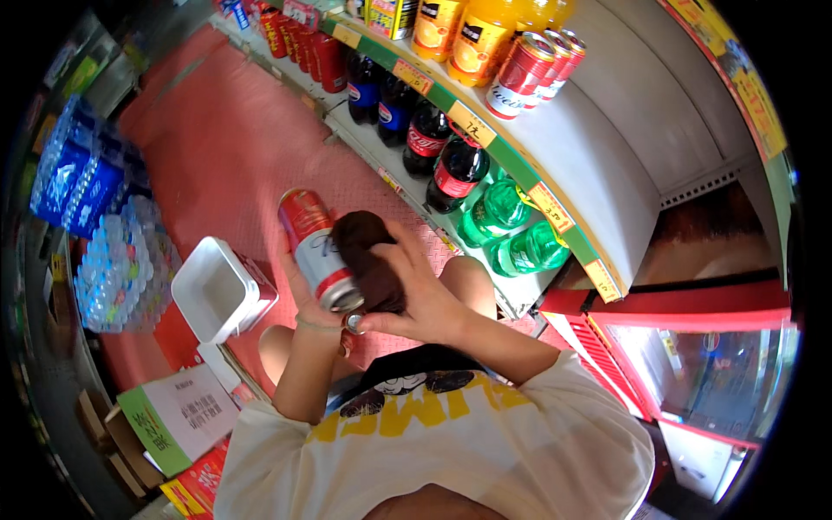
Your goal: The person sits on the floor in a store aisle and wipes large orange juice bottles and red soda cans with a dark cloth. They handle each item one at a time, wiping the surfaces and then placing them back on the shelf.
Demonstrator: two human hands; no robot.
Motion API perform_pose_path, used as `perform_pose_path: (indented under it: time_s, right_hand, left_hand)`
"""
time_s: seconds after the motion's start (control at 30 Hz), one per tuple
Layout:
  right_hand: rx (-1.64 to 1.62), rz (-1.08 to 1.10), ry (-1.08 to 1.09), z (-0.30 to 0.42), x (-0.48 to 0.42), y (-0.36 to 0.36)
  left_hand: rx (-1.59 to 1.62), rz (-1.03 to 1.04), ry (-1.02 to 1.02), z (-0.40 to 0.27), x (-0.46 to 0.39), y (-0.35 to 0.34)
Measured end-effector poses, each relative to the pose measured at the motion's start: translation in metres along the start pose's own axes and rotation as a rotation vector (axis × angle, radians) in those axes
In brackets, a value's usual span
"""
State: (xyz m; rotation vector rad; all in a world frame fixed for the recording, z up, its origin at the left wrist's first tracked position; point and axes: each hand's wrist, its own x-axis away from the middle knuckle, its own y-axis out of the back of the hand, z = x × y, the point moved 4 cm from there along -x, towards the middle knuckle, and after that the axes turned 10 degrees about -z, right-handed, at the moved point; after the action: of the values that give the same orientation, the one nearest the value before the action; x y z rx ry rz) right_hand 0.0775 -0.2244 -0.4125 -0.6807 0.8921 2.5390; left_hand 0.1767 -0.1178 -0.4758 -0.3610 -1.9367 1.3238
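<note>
My left hand [302, 300] holds a red and white Budweiser beer can [318, 250], tilted, its silver end towards me. In my right hand [426, 292] is a bunched dark brown cloth [374, 260], pressed against the can's side. Part of the can's label is hidden behind the cloth. A small round metallic thing [353, 322] shows just below my hands, too small to name. To the left, a white square plastic bucket [250, 312] stands on the red floor. Several similar beer cans [513, 81] stand on the upper shelf.
Beside the cans are orange drink bottles [478, 39]. Cola bottles [455, 175] and green soda bottles [530, 247] fill the lower shelf. Wrapped water bottles [123, 266] and a carton [182, 416] lie left. A red glass-door fridge [676, 305] stands right.
</note>
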Motion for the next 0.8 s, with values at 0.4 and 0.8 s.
perform_pose_path:
  time_s: [0.4,0.8]
  right_hand:
    - [1.165,-0.351,0.009,-0.165,-0.057,0.100]
    - [1.397,-0.366,-0.060,-0.195,-0.068,0.076]
  left_hand:
    - [-0.008,0.034,-0.117,-0.060,-0.039,0.117]
    - [-0.021,0.055,-0.094,-0.062,-0.032,0.132]
